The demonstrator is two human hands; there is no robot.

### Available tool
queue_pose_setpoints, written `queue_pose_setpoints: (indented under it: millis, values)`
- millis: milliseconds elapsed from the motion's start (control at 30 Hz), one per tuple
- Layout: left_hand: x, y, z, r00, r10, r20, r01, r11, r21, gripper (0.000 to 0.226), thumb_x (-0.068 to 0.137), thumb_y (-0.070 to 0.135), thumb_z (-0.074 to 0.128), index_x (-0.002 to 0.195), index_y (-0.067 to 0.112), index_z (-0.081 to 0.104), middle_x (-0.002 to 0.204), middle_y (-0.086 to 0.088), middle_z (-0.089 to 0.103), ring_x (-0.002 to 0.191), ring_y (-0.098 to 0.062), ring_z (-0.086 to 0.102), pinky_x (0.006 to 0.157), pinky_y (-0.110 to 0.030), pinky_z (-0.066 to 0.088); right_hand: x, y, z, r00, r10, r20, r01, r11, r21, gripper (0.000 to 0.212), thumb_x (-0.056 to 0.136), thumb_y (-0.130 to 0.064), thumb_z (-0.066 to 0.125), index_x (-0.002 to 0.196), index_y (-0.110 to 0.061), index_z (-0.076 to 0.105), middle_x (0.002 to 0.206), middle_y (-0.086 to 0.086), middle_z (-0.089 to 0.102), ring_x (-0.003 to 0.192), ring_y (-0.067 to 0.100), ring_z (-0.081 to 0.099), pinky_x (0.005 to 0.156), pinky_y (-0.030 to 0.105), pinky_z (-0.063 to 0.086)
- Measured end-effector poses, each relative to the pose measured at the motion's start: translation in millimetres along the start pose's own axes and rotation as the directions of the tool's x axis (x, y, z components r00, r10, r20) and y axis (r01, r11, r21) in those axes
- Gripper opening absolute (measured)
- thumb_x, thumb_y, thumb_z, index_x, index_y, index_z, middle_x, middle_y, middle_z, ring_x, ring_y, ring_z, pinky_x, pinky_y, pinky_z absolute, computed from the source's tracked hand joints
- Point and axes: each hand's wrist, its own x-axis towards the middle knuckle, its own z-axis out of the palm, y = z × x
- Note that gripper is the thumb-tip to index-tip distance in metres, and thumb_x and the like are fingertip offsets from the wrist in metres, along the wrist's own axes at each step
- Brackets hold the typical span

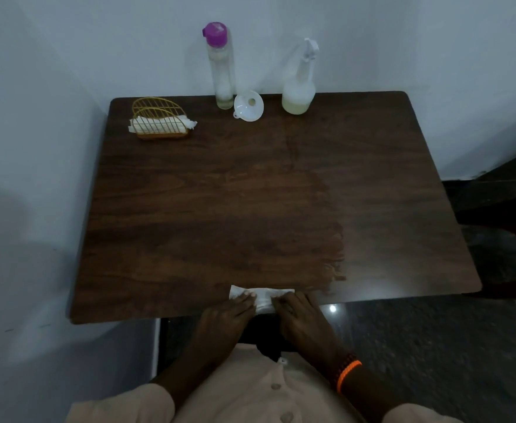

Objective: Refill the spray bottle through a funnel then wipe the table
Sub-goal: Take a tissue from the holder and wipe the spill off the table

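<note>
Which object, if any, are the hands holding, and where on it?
A white tissue at the table's near edge: left hand presses its left end, right hand its right end.

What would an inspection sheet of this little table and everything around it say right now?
Surface: dark wooden table, a damp-looking sheen on its left part.
Job's things: spray bottle upright at the back, nozzle on, pale liquid low inside; white funnel lying beside it; tall clear bottle with purple cap; white tissue at the near edge.
Clutter: gold wire holder with napkins, back left.
Hands: left hand and right hand both pressing on the tissue.
Cables: nothing seen.
Surroundings: pale wall behind and left; dark floor on the right.
</note>
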Motion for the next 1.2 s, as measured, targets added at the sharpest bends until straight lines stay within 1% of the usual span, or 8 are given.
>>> queue_pose_setpoints:
  millis: [300, 400, 500, 600, 733, 867, 1033, 1200]
  values:
    - [-2.9, 8.6, -3.5, 0.987, 0.146, -0.060, -0.144, 0.989, 0.036, 0.023, 0.089, 0.020, 0.054, 0.084, 0.020, 0.077, 0.090, 0.004, 0.077, 0.084, -0.013, 0.071, 0.095, -0.029, 0.044, -11.7, -13.4, -7.4, 0.994, 0.030, -0.101, -0.021, 0.996, 0.084, 0.024, 0.073, -0.021, 0.078, 0.096, -0.017, 0.073, 0.091, 0.001, 0.062, 0.088, 0.019, 0.047, 0.070, 0.030, 0.048]
    - [-4.5, 11.7, -10.9, 0.992, 0.119, -0.033, -0.122, 0.990, -0.078, 0.045, 0.106, 0.029, 0.035, 0.088, 0.020, 0.075, 0.090, 0.004, 0.073, 0.081, -0.011, 0.067, 0.084, -0.023, 0.048, -16.7, -14.6, -12.2, 0.991, 0.106, -0.086, -0.078, 0.956, 0.284, 0.015, 0.075, -0.012, 0.071, 0.090, -0.017, 0.072, 0.094, 0.002, 0.061, 0.089, 0.021, 0.057, 0.075, 0.032, 0.049]
    - [9.9, 13.9, -30.0, 0.998, -0.025, 0.059, 0.042, 0.950, -0.310, 0.029, 0.104, 0.030, 0.042, 0.103, 0.023, 0.071, 0.102, 0.010, 0.069, 0.090, -0.004, 0.063, 0.080, -0.016, 0.048, -16.6, -14.2, -27.1, 0.967, 0.256, 0.010, -0.227, 0.839, 0.495, 0.008, 0.078, -0.016, 0.066, 0.084, -0.020, 0.067, 0.095, -0.004, 0.060, 0.090, 0.011, 0.059, 0.077, 0.026, 0.049]
    - [29.9, 14.5, -39.0, 0.986, -0.133, 0.102, 0.165, 0.877, -0.451, 0.022, 0.098, 0.031, 0.055, 0.108, 0.023, 0.073, 0.107, 0.013, 0.072, 0.097, 0.002, 0.064, 0.087, -0.015, 0.048, -15.1, -5.3, -43.0, 0.902, 0.430, 0.045, -0.358, 0.684, 0.635, 0.005, 0.077, -0.019, 0.067, 0.081, -0.022, 0.068, 0.083, -0.012, 0.068, 0.080, 0.003, 0.065, 0.069, 0.025, 0.051]
    - [58.8, 19.5, -43.7, 0.931, -0.312, 0.189, 0.356, 0.668, -0.653, 0.013, 0.089, 0.019, 0.073, 0.101, 0.023, 0.077, 0.093, 0.013, 0.078, 0.087, -0.002, 0.073, 0.078, -0.021, 0.057, -12.6, 6.6, -61.8, 0.784, 0.617, 0.067, -0.429, 0.461, 0.777, 0.025, 0.079, 0.002, 0.069, 0.076, -0.023, 0.072, 0.075, -0.008, 0.076, 0.072, 0.002, 0.071, 0.064, 0.019, 0.053]
    - [90.8, 35.1, -46.2, 0.879, -0.374, 0.296, 0.448, 0.434, -0.782, 0.026, 0.083, 0.010, 0.081, 0.107, 0.018, 0.075, 0.100, 0.000, 0.080, 0.094, -0.016, 0.076, 0.080, -0.035, 0.062, -21.6, 28.7, -77.6, 0.678, 0.732, 0.068, -0.382, 0.272, 0.884, 0.019, 0.083, 0.006, 0.074, 0.084, -0.012, 0.077, 0.077, 0.003, 0.079, 0.071, 0.013, 0.075, 0.064, 0.032, 0.060]
    - [141.5, 74.3, -45.1, 0.882, -0.295, 0.367, 0.461, 0.383, -0.801, 0.029, 0.081, 0.004, 0.081, 0.108, 0.013, 0.074, 0.101, -0.003, 0.080, 0.094, -0.019, 0.076, 0.073, -0.030, 0.063, -50.6, 69.6, -93.6, 0.574, 0.818, 0.035, -0.337, 0.197, 0.921, 0.006, 0.082, 0.001, 0.079, 0.084, -0.002, 0.075, 0.074, 0.011, 0.078, 0.064, 0.014, 0.072, 0.061, 0.032, 0.058]
    - [196.4, 119.5, -27.5, 0.888, -0.199, 0.415, 0.460, 0.413, -0.786, 0.029, 0.081, 0.007, 0.082, 0.108, 0.016, 0.075, 0.105, 0.001, 0.079, 0.098, -0.014, 0.075, 0.081, -0.026, 0.060, -89.9, 122.7, -109.5, 0.498, 0.865, 0.062, -0.307, 0.109, 0.946, 0.006, 0.082, -0.002, 0.080, 0.083, -0.003, 0.075, 0.066, 0.006, 0.076, 0.059, 0.011, 0.070, 0.057, 0.024, 0.054]
